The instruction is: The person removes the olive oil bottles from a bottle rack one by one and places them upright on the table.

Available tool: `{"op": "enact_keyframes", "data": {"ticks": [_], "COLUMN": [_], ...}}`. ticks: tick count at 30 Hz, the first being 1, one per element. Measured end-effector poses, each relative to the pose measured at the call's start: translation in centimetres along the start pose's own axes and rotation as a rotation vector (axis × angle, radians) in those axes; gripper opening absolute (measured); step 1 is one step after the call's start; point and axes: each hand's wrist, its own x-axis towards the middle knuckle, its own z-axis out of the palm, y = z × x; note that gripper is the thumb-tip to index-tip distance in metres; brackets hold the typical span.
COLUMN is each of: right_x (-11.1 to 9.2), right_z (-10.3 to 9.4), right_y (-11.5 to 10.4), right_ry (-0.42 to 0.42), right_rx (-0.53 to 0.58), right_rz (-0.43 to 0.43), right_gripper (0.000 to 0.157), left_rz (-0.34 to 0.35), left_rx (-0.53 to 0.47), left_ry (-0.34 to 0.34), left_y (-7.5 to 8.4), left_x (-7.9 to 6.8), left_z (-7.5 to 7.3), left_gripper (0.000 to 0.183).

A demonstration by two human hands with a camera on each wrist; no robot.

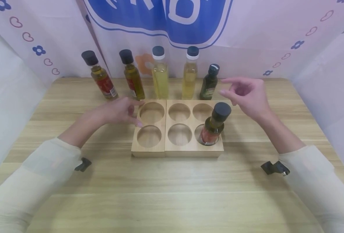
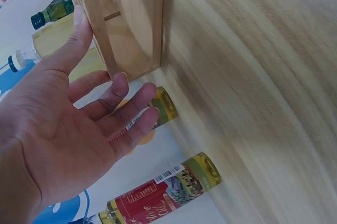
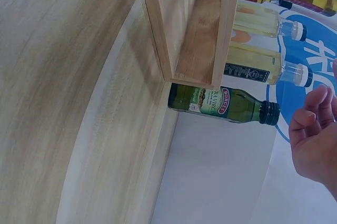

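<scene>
A light wooden bottle rack (image 1: 165, 129) with two rows of round holes sits mid-table. My left hand (image 1: 118, 111) touches its left side, thumb and fingertips against the wood; in the left wrist view the other fingers of the hand (image 2: 79, 124) are loosely bent. An oil bottle with a black cap and red label (image 1: 211, 131) stands in the front right hole, leaning slightly. My right hand (image 1: 249, 95) hovers right of a small dark green olive oil bottle (image 1: 209, 82), thumb and forefinger apart, holding nothing. In the right wrist view that green bottle (image 3: 221, 103) stands just beyond the rack.
Behind the rack stand two red-labelled oil bottles (image 1: 103, 81) (image 1: 133, 77) at the left and two clear bottles of pale yellow oil (image 1: 160, 77) (image 1: 190, 77). A white printed curtain (image 1: 262, 29) hangs along the table's back edge.
</scene>
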Motion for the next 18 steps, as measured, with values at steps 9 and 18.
{"op": "enact_keyframes", "data": {"ticks": [9,18], "right_x": [-0.97,-1.03], "right_z": [0.03,0.16], "right_y": [-0.58,-0.72], "right_ry": [-0.06,-0.066], "right_rx": [-0.017,0.07], "right_rz": [0.046,0.0], "right_gripper": [0.023,0.022], "left_rz": [0.042,0.018], "left_rx": [-0.036,-0.037], "left_ry": [0.023,0.012], "left_y": [-0.53,-0.62], "left_x": [-0.2,-0.29], "left_z": [0.33,0.33], "left_gripper": [0.089,0.09]}}
